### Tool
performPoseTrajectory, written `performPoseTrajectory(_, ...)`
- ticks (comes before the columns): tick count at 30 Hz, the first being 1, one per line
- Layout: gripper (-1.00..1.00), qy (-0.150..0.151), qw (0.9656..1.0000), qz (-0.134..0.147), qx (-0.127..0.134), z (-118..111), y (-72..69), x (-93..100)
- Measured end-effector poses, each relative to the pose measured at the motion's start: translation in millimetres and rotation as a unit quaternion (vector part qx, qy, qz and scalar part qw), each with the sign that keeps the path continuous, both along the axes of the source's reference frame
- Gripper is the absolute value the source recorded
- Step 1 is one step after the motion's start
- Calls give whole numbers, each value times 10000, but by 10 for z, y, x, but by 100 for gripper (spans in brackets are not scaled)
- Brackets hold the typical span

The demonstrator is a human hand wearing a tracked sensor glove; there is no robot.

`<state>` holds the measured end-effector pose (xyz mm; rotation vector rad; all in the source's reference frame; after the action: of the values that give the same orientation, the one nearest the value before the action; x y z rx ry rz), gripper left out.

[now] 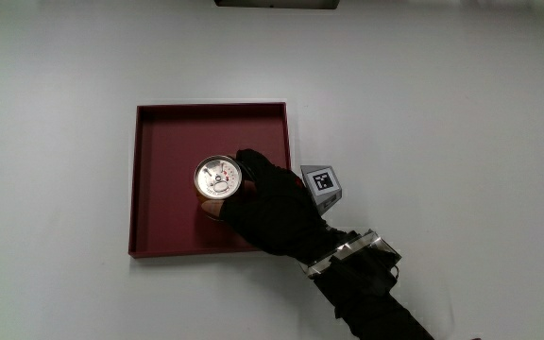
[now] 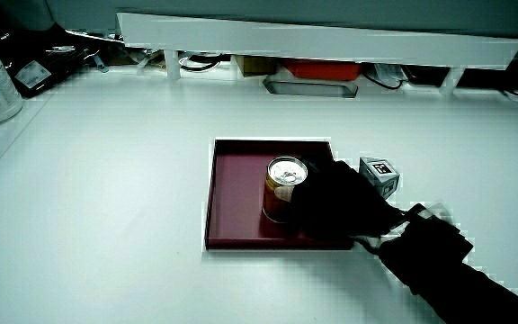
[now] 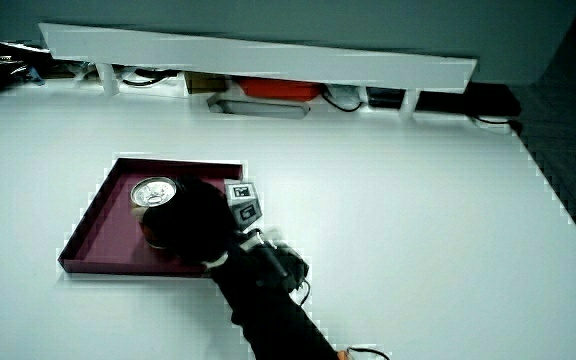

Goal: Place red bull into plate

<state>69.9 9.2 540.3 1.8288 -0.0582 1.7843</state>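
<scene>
We saw a square dark-red plate (image 1: 159,236) on the table. Our gloved hand (image 1: 272,210) had fingers clamped on the upright red bull can (image 1: 219,177) inside it. We judged the can rigid, slick, best gripped around its sides.

The hand (image 1: 270,208) wears a black glove that runs into a black sleeve on the forearm (image 1: 378,304), with a pale band at the wrist (image 1: 346,252) and a small grey cube (image 1: 321,187) bearing a black-and-white square pattern on its back.
</scene>
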Motion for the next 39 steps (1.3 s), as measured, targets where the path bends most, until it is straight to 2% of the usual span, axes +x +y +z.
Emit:
performPoseTrajectory(7,-44,75,9998,-58,-172,10,20,19)
performPoseTrajectory(8,-48,-32,9998,-24,-204,-1,21,27)
performPoseTrajectory(10,-56,-18,9999,-50,-93,-18,13,53)
performPoseTrajectory(12,-64,-125,9998,-120,-86,-28,-4,92)
performPoseTrajectory(13,-68,-110,9997,-171,-126,-88,-12,107)
performPoseTrajectory(18,-88,-212,9978,-621,57,-365,-48,193)
performPoseTrajectory(19,-92,-184,9972,-715,153,-401,-55,223)
performPoseTrajectory(20,-96,-29,9961,-860,219,-475,-63,251)
performPoseTrajectory(21,-100,-53,9952,-954,197,-568,-61,270)
performPoseTrajectory(22,-100,94,9946,-1035,75,-672,-55,303)
performPoseTrajectory(23,-100,-309,9936,-1084,49,-749,-51,324)
performPoseTrajectory(25,-100,-83,9920,-1234,-271,-938,-46,425)
performPoseTrajectory(27,-100,63,9913,-1317,16,-959,-51,547)
performPoseTrajectory(29,-100,340,9884,-1459,236,-1024,-49,647)
performPoseTrajectory(30,-100,516,9866,-1516,311,-1053,-43,697)
performPoseTrajectory(34,-100,873,9787,-1781,524,-1213,-11,848)
performPoseTrajectory(35,-100,849,9783,-1794,591,-1243,1,880)
performPoseTrajectory(36,-100,1009,9749,-1857,705,-1252,8,925)
performPoseTrajectory(37,-100,1011,9751,-1835,734,-1284,23,953)
performPoseTrajectory(39,-100,975,9729,-1869,953,-1311,44,1010)
